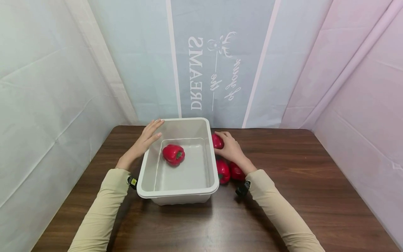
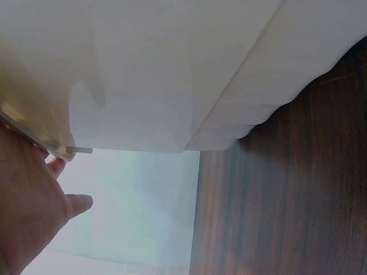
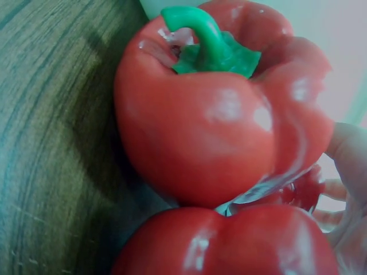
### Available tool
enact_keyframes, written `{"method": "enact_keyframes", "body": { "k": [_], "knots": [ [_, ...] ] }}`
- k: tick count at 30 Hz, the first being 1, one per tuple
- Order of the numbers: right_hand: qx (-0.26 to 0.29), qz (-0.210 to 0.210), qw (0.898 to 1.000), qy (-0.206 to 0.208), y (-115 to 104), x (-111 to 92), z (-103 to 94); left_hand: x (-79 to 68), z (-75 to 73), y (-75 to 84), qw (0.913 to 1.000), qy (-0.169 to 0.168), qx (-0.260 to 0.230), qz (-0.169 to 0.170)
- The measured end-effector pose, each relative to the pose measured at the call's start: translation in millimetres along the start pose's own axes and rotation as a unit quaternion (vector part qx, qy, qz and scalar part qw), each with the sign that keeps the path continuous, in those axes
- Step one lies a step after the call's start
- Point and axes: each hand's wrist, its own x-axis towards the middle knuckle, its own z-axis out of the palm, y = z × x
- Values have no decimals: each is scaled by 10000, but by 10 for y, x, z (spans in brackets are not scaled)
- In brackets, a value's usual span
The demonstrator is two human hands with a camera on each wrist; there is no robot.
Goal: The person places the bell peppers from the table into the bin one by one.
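A red bell pepper point(image 1: 173, 154) with a green stem lies inside a light grey plastic bin point(image 1: 178, 192). My left hand point(image 1: 146, 140) is at the bin's left rim with its fingers fairly straight; in the left wrist view this hand point(image 2: 28, 200) is beside the bin's outer wall point(image 2: 149, 74). Just right of the bin, my right hand point(image 1: 232, 149) holds another bell pepper point(image 1: 217, 141) between thumb and fingers. Nearer to me, two more bell peppers, one by the bin point(image 1: 223, 171) and one under my wrist point(image 1: 237, 171), rest on the table. The right wrist view shows a large pepper point(image 3: 195, 132) close up, partly hiding the held one.
The dark wooden table point(image 1: 289, 182) extends to both sides of the bin. Behind it hangs a pale blue-grey cloth point(image 1: 217, 115) with mirrored lettering. White cloth walls point(image 1: 362, 105) stand left and right.
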Motion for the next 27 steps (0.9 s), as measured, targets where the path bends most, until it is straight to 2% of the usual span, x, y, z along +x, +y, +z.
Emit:
{"method": "enact_keyframes", "body": {
  "k": [6, 8, 12, 17, 27],
  "knots": [
    [48, 52, 10000, 33, -13, -5, -28, -1, -1, 0, 10000, 10, 1, 27],
    [64, 82, 9999, 36, -16, -6, -35, 15, 18, -117, 10000, 36, 62, 55],
    [87, 129, 9999, 52, -24, -6, -50, 20, 21, -158, 9999, 41, 14, 92],
    [166, 76, 9998, 95, -38, -15, -71, -2, 1, 5, 10000, 14, -14, 71],
    [131, -47, 9996, 248, -90, -35, -118, -7, 2, -4, 10000, 15, -20, 56]
  ]
}}
